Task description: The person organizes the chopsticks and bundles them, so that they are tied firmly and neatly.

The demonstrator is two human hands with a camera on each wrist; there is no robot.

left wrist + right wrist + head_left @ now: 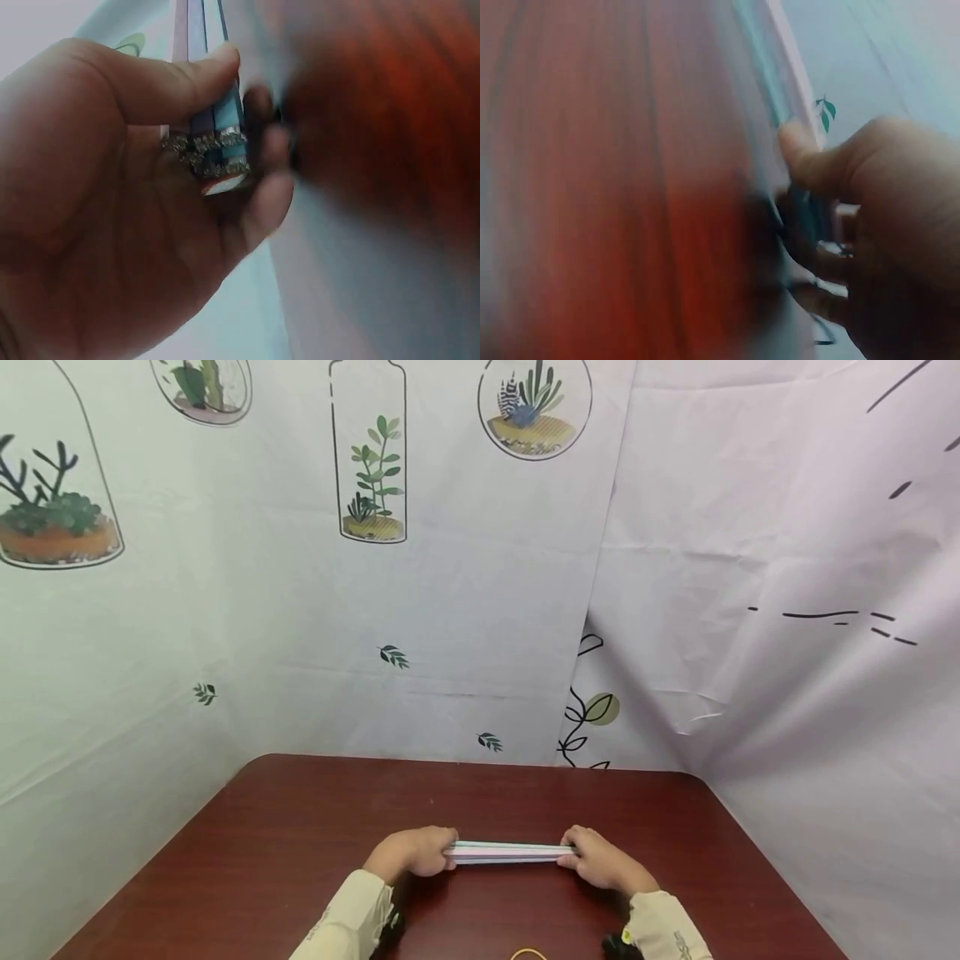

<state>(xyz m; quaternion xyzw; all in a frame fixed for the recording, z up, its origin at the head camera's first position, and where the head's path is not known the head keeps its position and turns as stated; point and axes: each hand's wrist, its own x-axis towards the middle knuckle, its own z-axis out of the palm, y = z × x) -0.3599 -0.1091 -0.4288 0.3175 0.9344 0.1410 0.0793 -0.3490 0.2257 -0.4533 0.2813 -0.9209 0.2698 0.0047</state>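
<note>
A narrow bundle of long pastel sticks, white, pink and blue, is stretched level between the two hands above the table. My left hand grips its left end, and my right hand pinches the other. In the left wrist view the thumb lies along the sticks, whose squared ends look dark and glittery, with the fingers curled behind. The right wrist view is blurred; thumb and fingers close around pink and teal sticks there.
Under the hands is a dark red-brown table with rounded far corners. A thin yellow loop lies at the bottom edge of the head view. White cloth printed with plants hangs behind and on both sides.
</note>
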